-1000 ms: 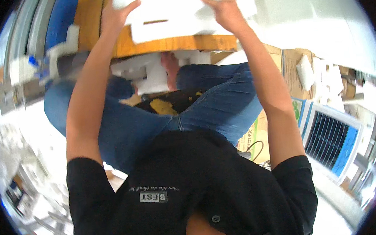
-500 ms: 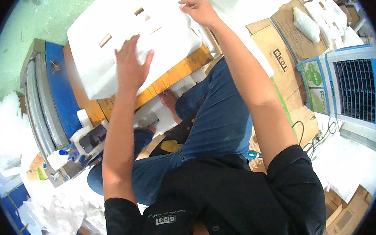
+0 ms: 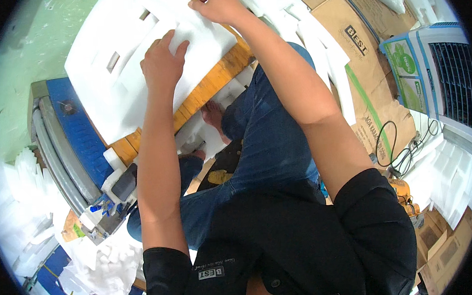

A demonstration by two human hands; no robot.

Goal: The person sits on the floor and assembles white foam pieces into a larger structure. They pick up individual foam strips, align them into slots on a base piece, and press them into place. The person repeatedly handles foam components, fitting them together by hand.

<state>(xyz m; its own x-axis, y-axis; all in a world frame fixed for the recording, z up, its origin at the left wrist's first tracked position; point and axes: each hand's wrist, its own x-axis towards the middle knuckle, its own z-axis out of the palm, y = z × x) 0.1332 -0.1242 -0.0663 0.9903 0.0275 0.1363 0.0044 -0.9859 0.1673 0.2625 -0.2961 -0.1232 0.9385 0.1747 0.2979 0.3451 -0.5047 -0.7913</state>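
On the wooden board (image 3: 216, 84) ahead of the seated person, a white foam panel (image 3: 128, 62) with rectangular cut-outs is laid flat, overhanging the board's far edge. The left hand (image 3: 163, 62) is pressed palm down on the near part of the panel, its fingers held loosely together and curled slightly, the thumb set apart. The right hand (image 3: 216, 2) is placed at the panel's upper right edge, where the foam is pinched between thumb and fingertips. Both forearms are extended from the lower edge over blue-jeaned knees (image 3: 268, 140). A blue and grey machine (image 3: 68, 141) is seen just beside the board to the left, with foam offcuts (image 3: 17, 193) heaped near it. Flattened cardboard (image 3: 359, 48) is spread to the right, and a white appliance with a dark grille (image 3: 448, 75) is stood beyond it. A black cable (image 3: 393, 148) is coiled on the floor near the cardboard.
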